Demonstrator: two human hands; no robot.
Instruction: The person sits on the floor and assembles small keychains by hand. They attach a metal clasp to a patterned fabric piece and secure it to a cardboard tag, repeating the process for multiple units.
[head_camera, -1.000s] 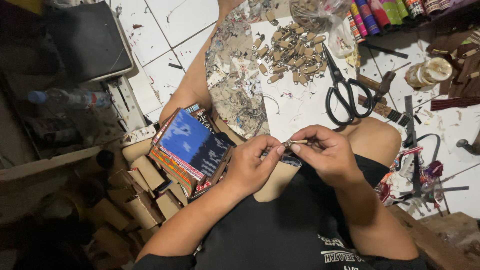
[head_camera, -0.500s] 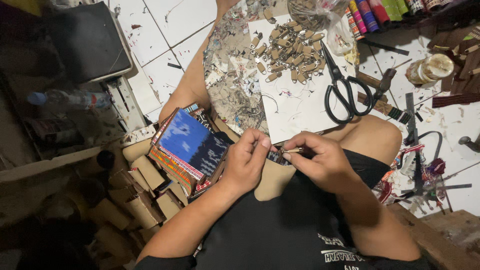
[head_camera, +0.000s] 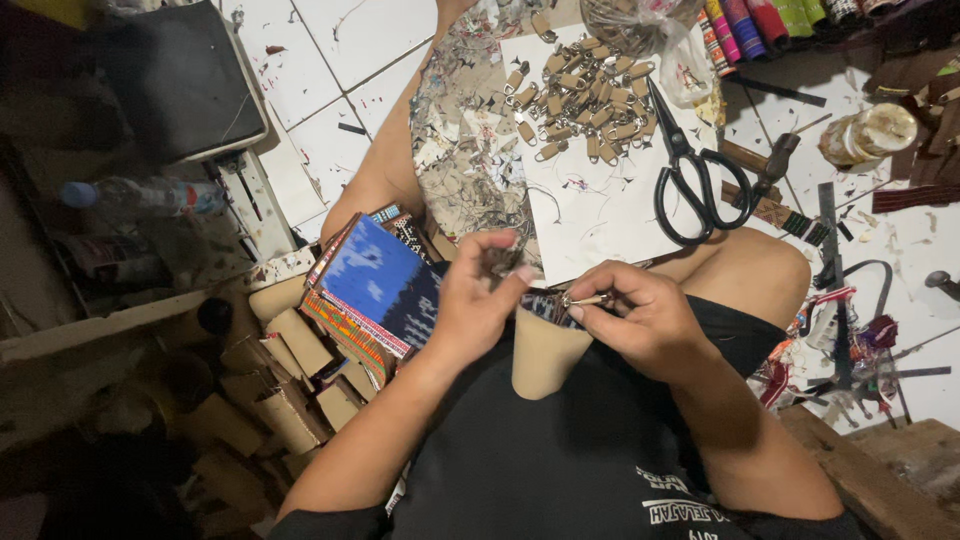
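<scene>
I sit on a tiled floor with a tan leather piece (head_camera: 543, 352) hanging in my lap. My left hand (head_camera: 480, 295) pinches its top edge at the left. My right hand (head_camera: 640, 318) grips the same top edge and a small metal ring or clasp (head_camera: 585, 299) between thumb and fingers. Both hands nearly touch above my black shirt. A patterned woven strip shows at the piece's upper edge, partly hidden by my fingers.
A white board (head_camera: 600, 190) on my knees carries several small tan key fobs (head_camera: 585, 95) and black scissors (head_camera: 695, 180). A stack of blue patterned fabric-covered pieces (head_camera: 375, 290) lies at my left thigh, cardboard-coloured blanks (head_camera: 290, 380) beside it. Tools, a hammer (head_camera: 775, 165) and a tape roll (head_camera: 865, 132) lie right.
My hands have shifted slightly; the left hand lifted and its fingers now pinch higher at the tan piece's top, while the right hand keeps hold of the metal ring.
</scene>
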